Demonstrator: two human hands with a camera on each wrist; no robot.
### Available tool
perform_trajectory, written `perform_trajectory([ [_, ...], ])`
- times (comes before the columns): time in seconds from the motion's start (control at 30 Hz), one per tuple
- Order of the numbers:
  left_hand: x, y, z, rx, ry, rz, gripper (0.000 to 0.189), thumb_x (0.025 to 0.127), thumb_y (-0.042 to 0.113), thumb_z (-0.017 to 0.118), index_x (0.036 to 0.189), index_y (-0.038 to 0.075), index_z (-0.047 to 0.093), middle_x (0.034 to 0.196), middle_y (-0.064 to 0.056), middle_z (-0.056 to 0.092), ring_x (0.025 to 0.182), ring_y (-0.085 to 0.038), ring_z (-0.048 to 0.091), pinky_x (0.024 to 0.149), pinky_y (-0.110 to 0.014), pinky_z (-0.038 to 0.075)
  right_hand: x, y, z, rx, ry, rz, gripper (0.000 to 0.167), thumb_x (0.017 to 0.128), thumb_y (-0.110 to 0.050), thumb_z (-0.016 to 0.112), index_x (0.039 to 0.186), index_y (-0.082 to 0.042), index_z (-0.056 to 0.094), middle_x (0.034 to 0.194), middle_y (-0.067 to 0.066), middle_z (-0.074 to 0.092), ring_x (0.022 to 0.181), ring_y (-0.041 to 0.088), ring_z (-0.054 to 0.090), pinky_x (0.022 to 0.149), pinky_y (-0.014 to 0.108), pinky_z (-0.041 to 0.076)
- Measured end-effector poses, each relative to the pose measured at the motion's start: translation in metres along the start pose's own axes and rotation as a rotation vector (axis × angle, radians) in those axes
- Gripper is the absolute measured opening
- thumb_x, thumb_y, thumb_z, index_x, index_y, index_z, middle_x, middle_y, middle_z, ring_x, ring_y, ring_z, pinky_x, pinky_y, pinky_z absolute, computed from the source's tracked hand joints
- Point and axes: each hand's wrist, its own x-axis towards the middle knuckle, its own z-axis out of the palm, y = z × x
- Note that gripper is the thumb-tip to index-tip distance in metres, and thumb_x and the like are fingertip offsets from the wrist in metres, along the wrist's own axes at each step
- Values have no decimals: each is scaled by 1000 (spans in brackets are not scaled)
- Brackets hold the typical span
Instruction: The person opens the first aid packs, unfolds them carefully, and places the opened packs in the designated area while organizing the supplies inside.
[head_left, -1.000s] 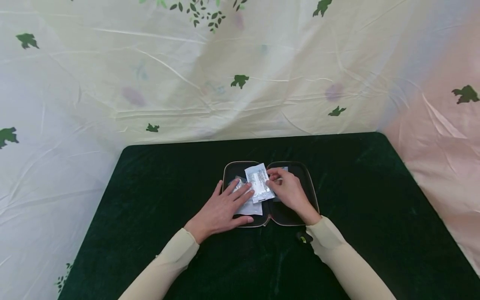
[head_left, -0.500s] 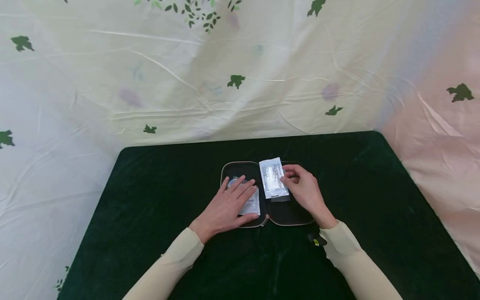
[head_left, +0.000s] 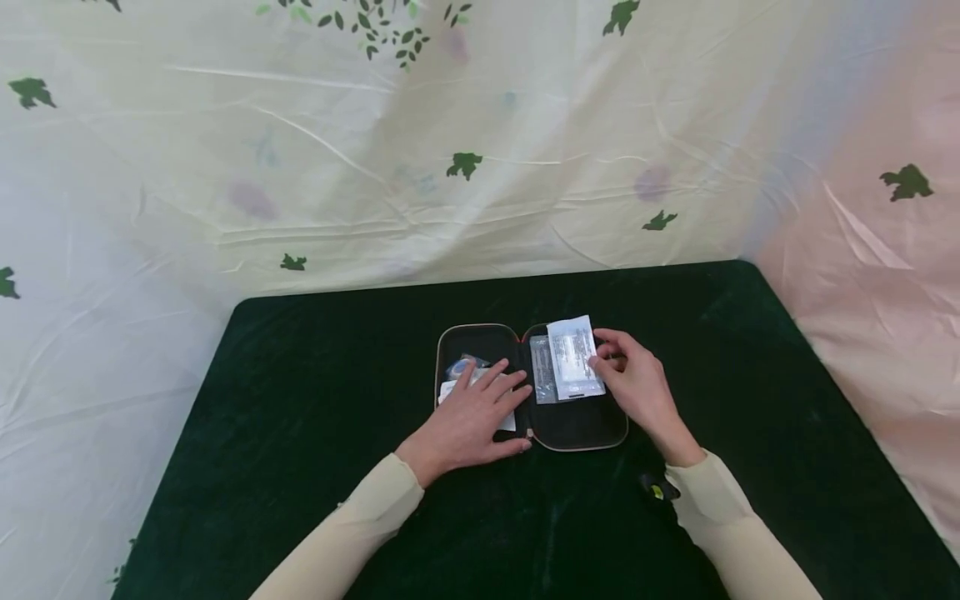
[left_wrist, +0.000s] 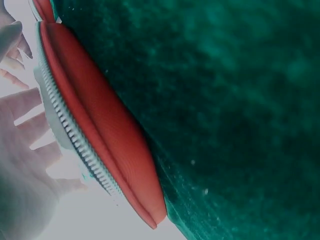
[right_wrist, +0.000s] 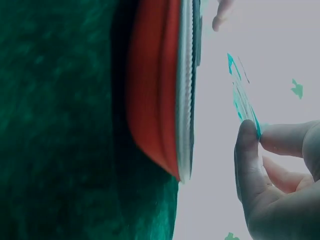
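A zippered case [head_left: 577, 429] lies unfolded, dark inside; the left wrist view shows its red shell [left_wrist: 100, 115] and zipper. My right hand [head_left: 641, 383] pinches a white printed packet [head_left: 573, 358] by its right edge, between thumb and fingers. In the right wrist view the packet [right_wrist: 242, 102] is seen edge-on, raised above the case. It partly covers a clear packet [head_left: 542, 371] in the right half. My left hand [head_left: 472, 421] lies spread over the left half, fingers straight, hiding much of a white packet [head_left: 508, 421]. Behind its fingers shows a clear-wrapped item with blue [head_left: 457, 367].
The case sits on a table with a dark green velvety cloth [head_left: 337, 358]. A pale patterned fabric [head_left: 360, 183] hangs behind the table's far edge. By the right cuff is a small dark object with a yellow-green spot [head_left: 660, 490].
My right hand has carried the white packet rightward, from over the left half to over the right half. The left hand stays over the left half, and the clear packet now shows more.
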Motion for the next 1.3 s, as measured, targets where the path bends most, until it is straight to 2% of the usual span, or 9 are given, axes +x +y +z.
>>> perform_trajectory([
  [0.53,6,1,7,45,-53,11,74,96,70,55,153,23,51,167,-6,33,158,-31,17,123,-65,11,-2,23,-19,-84,19,31,45,103,-11,62,146,-1,53,115,19,62,91,29,62,71,33,49],
  [1.3,6,3,8,36,-58,3,74,95,70,57,153,23,52,168,-6,33,158,-32,17,123,-64,9,2,30,-13,-174,-5,2,42,101,-8,62,141,4,56,110,19,61,87,28,59,68,35,46],
])
